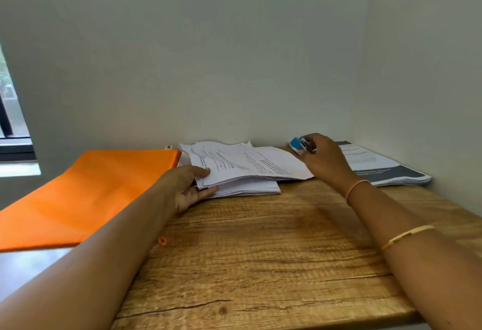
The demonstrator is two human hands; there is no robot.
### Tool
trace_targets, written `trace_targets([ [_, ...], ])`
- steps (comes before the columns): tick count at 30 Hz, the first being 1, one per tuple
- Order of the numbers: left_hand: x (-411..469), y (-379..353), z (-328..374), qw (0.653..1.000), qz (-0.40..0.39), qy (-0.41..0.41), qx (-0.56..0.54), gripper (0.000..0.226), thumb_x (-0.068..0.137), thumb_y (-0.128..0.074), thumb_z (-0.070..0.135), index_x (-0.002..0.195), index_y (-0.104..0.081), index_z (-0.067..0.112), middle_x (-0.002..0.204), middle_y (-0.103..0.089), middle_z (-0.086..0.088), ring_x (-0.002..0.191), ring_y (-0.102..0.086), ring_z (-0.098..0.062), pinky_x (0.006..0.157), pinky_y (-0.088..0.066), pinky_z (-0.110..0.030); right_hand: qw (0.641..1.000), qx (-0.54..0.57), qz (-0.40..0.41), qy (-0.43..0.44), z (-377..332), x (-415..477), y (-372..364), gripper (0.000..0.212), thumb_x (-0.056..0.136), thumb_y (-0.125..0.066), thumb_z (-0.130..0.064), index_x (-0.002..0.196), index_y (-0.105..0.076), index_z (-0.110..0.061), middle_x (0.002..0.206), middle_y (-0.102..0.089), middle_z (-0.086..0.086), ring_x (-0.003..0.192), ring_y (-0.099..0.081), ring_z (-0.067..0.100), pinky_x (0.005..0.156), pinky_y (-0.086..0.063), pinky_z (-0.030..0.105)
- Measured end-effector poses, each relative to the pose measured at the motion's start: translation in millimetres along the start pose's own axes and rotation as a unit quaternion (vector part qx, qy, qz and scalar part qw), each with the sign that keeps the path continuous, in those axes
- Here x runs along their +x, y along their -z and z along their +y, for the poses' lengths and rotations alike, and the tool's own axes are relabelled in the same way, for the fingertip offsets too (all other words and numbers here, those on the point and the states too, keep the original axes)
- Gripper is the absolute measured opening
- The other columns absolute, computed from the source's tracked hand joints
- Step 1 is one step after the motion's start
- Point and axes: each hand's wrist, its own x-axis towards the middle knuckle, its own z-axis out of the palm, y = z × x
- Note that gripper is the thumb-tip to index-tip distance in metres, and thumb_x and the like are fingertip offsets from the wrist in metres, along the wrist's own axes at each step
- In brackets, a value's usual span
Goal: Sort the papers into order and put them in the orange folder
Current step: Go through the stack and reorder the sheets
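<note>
Hiding behind right hand (326,158), small blue object (295,143), mostly unidentifiable.

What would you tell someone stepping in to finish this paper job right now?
Left hand grips the upper sheets of the papers, a loose pile on the wooden table.
Right hand holds what looks like a small blue stapler near the wall.
Orange folder lies flat left of the pile.
Done: nothing visibly filed.
Left: sort the sheets, put them in the folder.

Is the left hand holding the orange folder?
No, the left hand pinches a corner of the papers; the orange folder lies flat beside them.
</note>
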Motion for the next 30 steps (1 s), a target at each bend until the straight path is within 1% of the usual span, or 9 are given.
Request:
trace_targets([
  [1, 0, 0, 0, 1.0, 0.0, 0.003, 0.002, 0.025, 0.089, -0.057, -0.004, 0.112, -0.052, 0.003, 0.092, -0.06, -0.013, 0.078, -0.062, -0.025, 0.043, -0.055, -0.034, 0.995, 0.092, -0.025, -0.026, -12, -5, -2, 0.032, 0.093, -0.056, -0.015, 0.125, -0.053, -0.009, 0.108, -0.057, 0.004, 0.095, -0.053, 0.016, 0.077, -0.039, 0.024],
  [2, -1, 0, 0, 1.0, 0.0, 0.005, 0.005, 0.026, 0.088, -0.058, -0.004, 0.112, -0.052, 0.004, 0.092, -0.061, -0.013, 0.079, -0.062, -0.025, 0.042, -0.055, -0.033, 0.975, 0.204, -0.067, -0.063, -24, -11, -4, 0.027, 0.094, -0.056, -0.014, 0.121, -0.056, -0.008, 0.1, -0.059, 0.002, 0.087, -0.055, 0.013, 0.073, -0.042, 0.024],
  [4, -2, 0, 0, 1.0, 0.002, 0.008, 0.01, 0.026, 0.087, -0.061, -0.002, 0.111, -0.053, 0.004, 0.092, -0.061, -0.012, 0.079, -0.062, -0.026, 0.042, -0.056, -0.033, 0.897, 0.392, -0.162, -0.124, -41, -21, -10, 0.015, 0.095, -0.051, -0.009, 0.107, -0.061, -0.007, 0.086, -0.06, 0.002, 0.075, -0.055, 0.012, 0.065, -0.044, 0.024],
  [7, -4, -1, 1, 1.0, -0.009, 0.007, -0.006, 0.022, 0.087, -0.06, -0.003, 0.108, -0.055, 0.003, 0.091, -0.063, -0.012, 0.079, -0.063, -0.024, 0.045, -0.056, -0.032, 0.826, 0.48, -0.256, -0.148, -53, -32, -18, 0.013, 0.097, -0.046, -0.008, 0.097, -0.06, -0.008, 0.079, -0.056, 0.006, 0.063, -0.054, 0.013, 0.054, -0.047, 0.027],
  [11, -5, -4, 2, 0.999, -0.026, -0.012, -0.04, 0.022, 0.088, -0.057, -0.005, 0.109, -0.057, 0.003, 0.093, -0.064, -0.012, 0.082, -0.062, -0.023, 0.045, -0.056, -0.028, 0.767, 0.518, -0.337, -0.176, -58, -42, -23, 0.016, 0.098, -0.043, -0.01, 0.099, -0.058, -0.007, 0.086, -0.059, 0.009, 0.072, -0.063, 0.019, 0.051, -0.055, 0.031],
  [12, -5, -5, 2, 0.998, -0.028, -0.019, -0.043, 0.023, 0.089, -0.056, -0.005, 0.11, -0.057, 0.003, 0.095, -0.064, -0.013, 0.083, -0.063, -0.023, 0.045, -0.056, -0.027, 0.761, 0.518, -0.347, -0.182, -59, -44, -24, 0.016, 0.099, -0.042, -0.011, 0.098, -0.058, -0.007, 0.087, -0.06, 0.009, 0.069, -0.064, 0.019, 0.05, -0.054, 0.03],
  [17, -5, -5, 2, 0.997, -0.03, -0.04, -0.054, 0.022, 0.088, -0.056, -0.005, 0.109, -0.057, 0.0, 0.104, -0.065, -0.015, 0.084, -0.064, -0.022, 0.047, -0.056, -0.025, 0.782, 0.471, -0.363, -0.188, -58, -46, -30, 0.016, 0.098, -0.045, -0.017, 0.102, -0.057, -0.007, 0.088, -0.061, 0.011, 0.056, -0.056, 0.014, 0.041, -0.044, 0.021],
  [25, -12, -8, 3, 0.999, 0.015, -0.042, -0.012, 0.027, 0.083, -0.068, 0.005, 0.109, -0.061, 0.007, 0.09, -0.065, -0.009, 0.074, -0.06, -0.015, 0.041, -0.051, -0.016, 0.771, 0.427, -0.427, -0.205, -60, -52, -30, 0.023, 0.095, -0.05, -0.023, 0.11, -0.057, -0.006, 0.077, -0.067, 0.009, 0.054, -0.049, 0.01, 0.04, -0.039, 0.015],
  [30, -13, -10, 1, 0.997, 0.0, -0.081, -0.001, 0.025, 0.085, -0.066, 0.003, 0.11, -0.062, 0.005, 0.09, -0.066, -0.009, 0.072, -0.061, -0.014, 0.044, -0.051, -0.016, 0.776, 0.421, -0.412, -0.224, -63, -56, -34, 0.023, 0.095, -0.051, -0.029, 0.106, -0.059, -0.011, 0.08, -0.068, 0.007, 0.05, -0.045, 0.008, 0.035, -0.033, 0.012],
])
